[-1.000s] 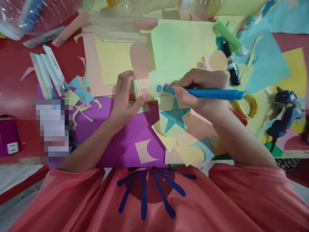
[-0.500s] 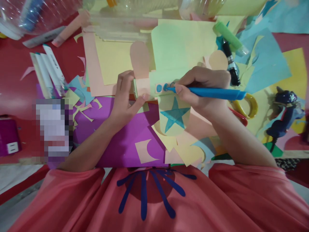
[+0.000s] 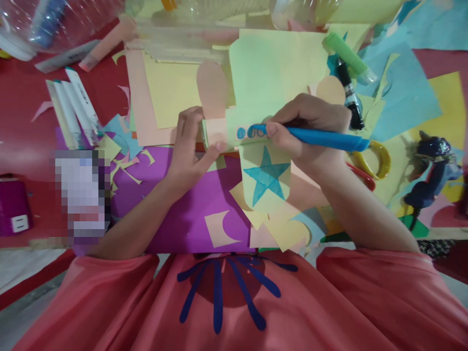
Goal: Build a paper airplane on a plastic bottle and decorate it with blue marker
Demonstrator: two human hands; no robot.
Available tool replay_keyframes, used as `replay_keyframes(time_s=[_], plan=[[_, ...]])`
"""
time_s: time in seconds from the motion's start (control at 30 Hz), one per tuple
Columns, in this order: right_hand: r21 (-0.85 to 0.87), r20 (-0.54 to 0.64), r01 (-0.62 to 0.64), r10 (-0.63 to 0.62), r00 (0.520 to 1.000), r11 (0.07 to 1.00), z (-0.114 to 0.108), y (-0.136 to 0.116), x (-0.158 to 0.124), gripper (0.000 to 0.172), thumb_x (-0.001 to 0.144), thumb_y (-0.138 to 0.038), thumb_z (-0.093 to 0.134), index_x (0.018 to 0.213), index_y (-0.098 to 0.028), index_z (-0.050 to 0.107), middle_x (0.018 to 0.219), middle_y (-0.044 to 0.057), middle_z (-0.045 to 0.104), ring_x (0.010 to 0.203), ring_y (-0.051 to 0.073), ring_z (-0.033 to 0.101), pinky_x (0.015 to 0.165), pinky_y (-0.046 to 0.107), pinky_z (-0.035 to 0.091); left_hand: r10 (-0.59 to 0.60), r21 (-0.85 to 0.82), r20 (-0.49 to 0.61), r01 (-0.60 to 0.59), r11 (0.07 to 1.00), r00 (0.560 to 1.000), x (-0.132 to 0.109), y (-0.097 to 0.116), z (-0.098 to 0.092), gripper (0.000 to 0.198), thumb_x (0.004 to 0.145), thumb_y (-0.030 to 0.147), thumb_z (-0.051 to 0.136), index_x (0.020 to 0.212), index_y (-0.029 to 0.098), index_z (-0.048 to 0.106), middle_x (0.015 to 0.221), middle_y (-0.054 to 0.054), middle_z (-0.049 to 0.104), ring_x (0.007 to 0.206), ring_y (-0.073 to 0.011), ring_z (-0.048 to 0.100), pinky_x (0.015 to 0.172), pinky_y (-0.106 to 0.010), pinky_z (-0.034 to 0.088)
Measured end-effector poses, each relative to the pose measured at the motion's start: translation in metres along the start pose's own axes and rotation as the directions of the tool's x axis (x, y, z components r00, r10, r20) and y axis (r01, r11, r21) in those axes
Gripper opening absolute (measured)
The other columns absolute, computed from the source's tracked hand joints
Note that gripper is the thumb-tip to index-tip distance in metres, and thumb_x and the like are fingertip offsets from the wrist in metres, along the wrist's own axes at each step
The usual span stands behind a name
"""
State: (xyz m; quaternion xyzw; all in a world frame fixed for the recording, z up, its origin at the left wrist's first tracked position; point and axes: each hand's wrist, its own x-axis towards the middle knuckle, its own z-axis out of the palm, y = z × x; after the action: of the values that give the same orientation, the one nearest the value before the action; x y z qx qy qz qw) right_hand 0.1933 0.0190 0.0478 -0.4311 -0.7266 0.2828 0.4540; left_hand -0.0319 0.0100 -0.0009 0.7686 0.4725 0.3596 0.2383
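Observation:
My right hand [image 3: 310, 126] is closed round a blue marker [image 3: 325, 138], its tip down among a row of small circles on a pale green paper strip [image 3: 234, 117]. The left circle is filled with blue; others show blue outlines. At the strip's left end, my left hand [image 3: 192, 146] grips the folded paper, thumb on top and fingers curled at its left edge. A rounded pink paper flap [image 3: 211, 90] stretches up from that end. Below the circles hangs a pale yellow flap with a blue star [image 3: 266, 176].
White markers [image 3: 76, 107] lie left, near a blurred-out rectangular object [image 3: 80, 195]. Paper scraps [image 3: 223, 229] cover a purple sheet [image 3: 164, 219]. On the right are a green marker [image 3: 349, 56], a black marker [image 3: 349, 92], yellow-handled scissors [image 3: 380, 161] and a dark blue tool with a cord [image 3: 427, 170].
The blue marker and my right hand have shifted slightly, baring more of the circle outlines. The star flap has moved a little down and to the right. My left hand stays in place.

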Motion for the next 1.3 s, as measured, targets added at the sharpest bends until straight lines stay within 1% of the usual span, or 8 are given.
replay_keyframes(time_s=[0.17, 0.4, 0.73, 0.83, 0.93, 1.07, 1.17, 1.3], plan=[[-0.012, 0.011, 0.056, -0.056, 0.998, 0.998, -0.001, 0.001, 0.0, 0.018, 0.076, -0.019, 0.067, 0.06, -0.022, 0.059, 0.054, -0.005, 0.06, 0.043, 0.007, 0.047, 0.038, 0.022, 0.036, 0.018, -0.007, -0.011, -0.019, 1.0, 1.0, 0.0, -0.003, 0.0, 0.036, 0.089, 0.051, 0.05, 0.119, 0.033, 0.044, 0.121, -0.008, 0.053, 0.114, -0.0292, 0.051, 0.091, -0.051, 0.05], [-0.031, 0.09, -0.053, 0.056, 0.994, 0.998, -0.002, 0.0, -0.002, 0.025, 0.081, -0.032, 0.065, 0.06, -0.021, 0.057, 0.055, -0.003, 0.057, 0.048, 0.008, 0.05, 0.044, 0.024, 0.041, 0.058, -0.026, -0.009, -0.058, 0.998, 0.998, 0.001, -0.003, 0.0, 0.039, 0.089, 0.054, 0.051, 0.117, 0.029, 0.044, 0.117, -0.009, 0.053, 0.113, -0.0285, 0.051, 0.09, -0.051, 0.05], [-0.015, 0.02, 0.037, -0.037, 0.999, 0.999, -0.001, -0.001, 0.0, 0.021, 0.077, -0.02, 0.066, 0.058, -0.021, 0.056, 0.052, -0.005, 0.055, 0.044, 0.006, 0.044, 0.04, 0.022, 0.035, 0.035, -0.038, -0.005, -0.036, 0.999, 0.999, 0.001, -0.002, -0.001, 0.038, 0.088, 0.054, 0.053, 0.115, 0.028, 0.045, 0.116, -0.009, 0.054, 0.112, -0.0273, 0.05, 0.093, -0.05, 0.049], [-0.03, 0.051, 0.0, 0.002, 0.999, 1.0, -0.001, 0.0, -0.001, 0.022, 0.078, -0.023, 0.065, 0.058, -0.021, 0.056, 0.051, -0.004, 0.053, 0.046, 0.007, 0.045, 0.041, 0.023, 0.035, 0.034, -0.005, -0.003, -0.034, 0.999, 0.999, 0.001, -0.001, -0.002, 0.038, 0.089, 0.054, 0.051, 0.117, 0.028, 0.044, 0.118, -0.008, 0.052, 0.113, -0.0278, 0.05, 0.092, -0.05, 0.049], [0.029, 0.067, -0.016, 0.014, 0.998, 0.999, -0.003, -0.002, 0.001, 0.024, 0.079, -0.024, 0.064, 0.057, -0.021, 0.055, 0.052, -0.004, 0.052, 0.047, 0.007, 0.046, 0.042, 0.022, 0.035, 0.025, 0.001, -0.004, -0.025, 1.0, 1.0, 0.0, -0.001, -0.001, 0.039, 0.09, 0.055, 0.049, 0.119, 0.029, 0.044, 0.119, -0.008, 0.052, 0.114, -0.0287, 0.05, 0.092, -0.049, 0.049], [0.133, 0.001, -0.045, 0.045, 0.999, 0.99, -0.007, -0.007, 0.005, 0.025, 0.078, -0.021, 0.063, 0.055, -0.02, 0.053, 0.053, -0.004, 0.054, 0.046, 0.007, 0.048, 0.042, 0.022, 0.034, -0.004, -0.076, -0.046, 0.001, 0.997, 0.999, -0.001, -0.007, 0.002, 0.04, 0.089, 0.057, 0.049, 0.119, 0.031, 0.044, 0.119, -0.007, 0.052, 0.113, -0.028, 0.051, 0.094, -0.049, 0.048], [0.109, -0.044, -0.069, 0.074, 0.996, 0.992, -0.007, -0.009, 0.007, 0.023, 0.076, -0.02, 0.064, 0.055, -0.02, 0.055, 0.053, -0.003, 0.054, 0.045, 0.007, 0.047, 0.041, 0.024, 0.033, -0.039, -0.136, -0.085, 0.027, 0.99, 0.996, -0.002, -0.012, 0.004, 0.042, 0.089, 0.06, 0.046, 0.119, 0.032, 0.044, 0.116, -0.006, 0.052, 0.113, -0.0283, 0.051, 0.096, -0.05, 0.046], [0.057, -0.039, -0.049, 0.051, 0.998, 0.997, -0.005, -0.01, 0.004, 0.021, 0.076, -0.02, 0.066, 0.057, -0.02, 0.058, 0.054, -0.002, 0.055, 0.048, 0.008, 0.047, 0.042, 0.024, 0.033, -0.044, -0.134, -0.087, 0.032, 0.99, 0.995, -0.002, -0.013, 0.003, 0.041, 0.088, 0.063, 0.045, 0.116, 0.033, 0.046, 0.112, -0.006, 0.052, 0.111, -0.0284, 0.051, 0.094, -0.049, 0.046]])
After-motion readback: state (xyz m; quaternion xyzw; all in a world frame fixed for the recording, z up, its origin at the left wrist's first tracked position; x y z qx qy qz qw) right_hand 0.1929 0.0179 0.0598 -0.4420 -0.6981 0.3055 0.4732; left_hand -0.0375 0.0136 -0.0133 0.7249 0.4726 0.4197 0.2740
